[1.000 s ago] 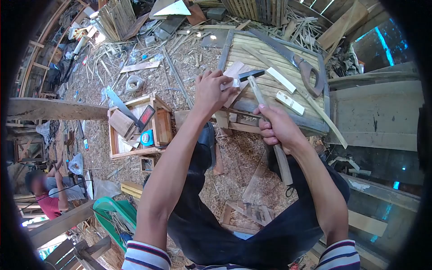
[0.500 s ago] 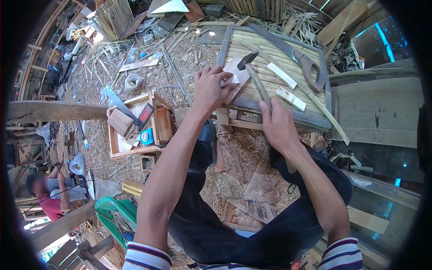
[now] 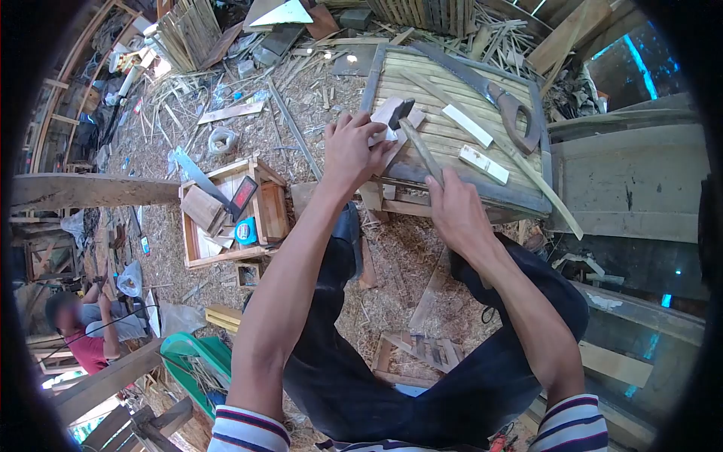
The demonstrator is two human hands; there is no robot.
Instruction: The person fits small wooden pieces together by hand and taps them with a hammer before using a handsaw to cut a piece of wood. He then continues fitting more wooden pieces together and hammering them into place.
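My right hand (image 3: 459, 211) is wrapped round the wooden handle of a hammer (image 3: 422, 153). The hammer's dark head is right by a small pale wood piece (image 3: 391, 135) at the left side of a slatted worktable (image 3: 444, 87). My left hand (image 3: 352, 151) pinches that piece against a flat board (image 3: 389, 111) lying on the tabletop. Two short white wood blocks, one farther back (image 3: 468, 125) and one nearer (image 3: 483, 164), lie right of the hammer. Beyond them rests a handsaw (image 3: 518, 120) with a wooden grip.
A long thin strip (image 3: 546, 194) sticks out past the table's near right edge. Left of my knees stands a wooden crate (image 3: 224, 260) with a blue tape measure (image 3: 245, 231) and wood offcuts. Shavings cover the floor. A person (image 3: 94, 331) sits at far left near a green plastic chair (image 3: 181, 350).
The hammer head has swung down and left, closer to the piece under my left fingers. My right hand has shifted slightly left; my left hand stays in place.
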